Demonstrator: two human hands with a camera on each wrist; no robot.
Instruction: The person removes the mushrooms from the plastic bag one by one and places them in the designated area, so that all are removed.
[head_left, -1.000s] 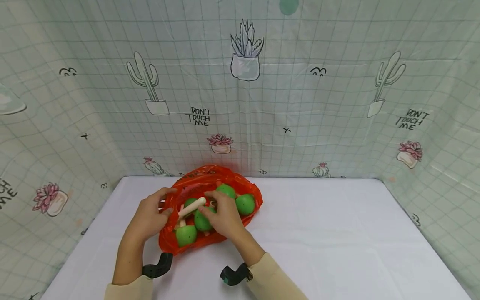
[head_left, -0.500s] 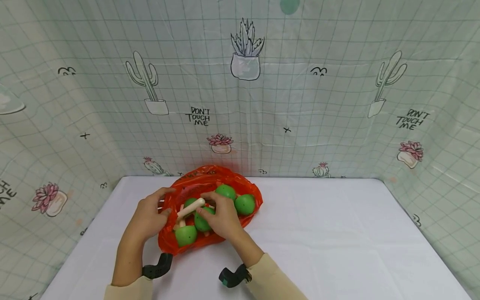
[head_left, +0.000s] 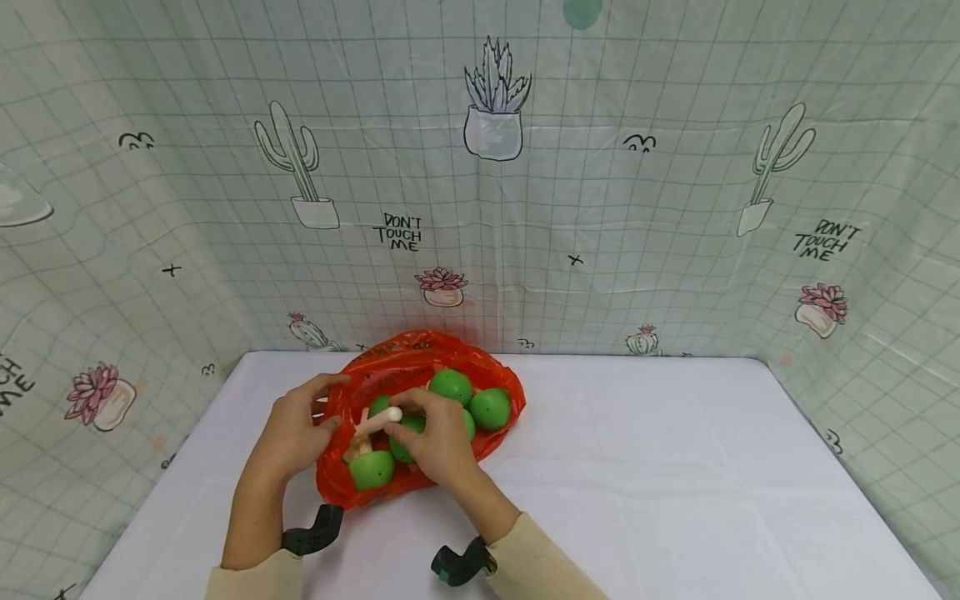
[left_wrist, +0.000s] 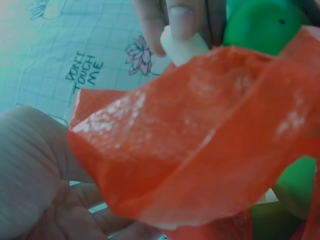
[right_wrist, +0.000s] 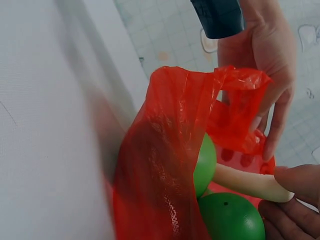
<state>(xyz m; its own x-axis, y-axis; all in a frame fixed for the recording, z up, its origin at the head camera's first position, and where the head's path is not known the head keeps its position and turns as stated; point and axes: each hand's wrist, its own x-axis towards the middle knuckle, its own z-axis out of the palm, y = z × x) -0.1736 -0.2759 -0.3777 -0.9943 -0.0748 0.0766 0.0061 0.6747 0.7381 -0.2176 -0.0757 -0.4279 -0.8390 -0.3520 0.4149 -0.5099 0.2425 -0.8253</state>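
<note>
A red plastic bag (head_left: 420,340) lies with its mouth open on the white table. My left hand (head_left: 300,429) holds the bag's left rim, with the red film between thumb and fingers in the right wrist view. Thumb and fingers of my right hand (head_left: 438,437) pinch the rounded end of a pale, smooth stick (right_wrist: 255,184) over the bag's opening. The stick slants down to the left, its far end reaching among the contents. Several round green fruits, each with a small dark dot, fill the bag, such as one green fruit (head_left: 371,471) at the front.
More pale stems (head_left: 365,442) lie between the green fruits at the bag's left side. White tablecloth (head_left: 637,467) stretches to the right. A grid-patterned curtain (head_left: 570,208) with cactus drawings stands behind and at both sides.
My right hand has shifted slightly left with the pale stick, uncovering more of a green fruit behind it. My left hand stays at the bag's rim.
</note>
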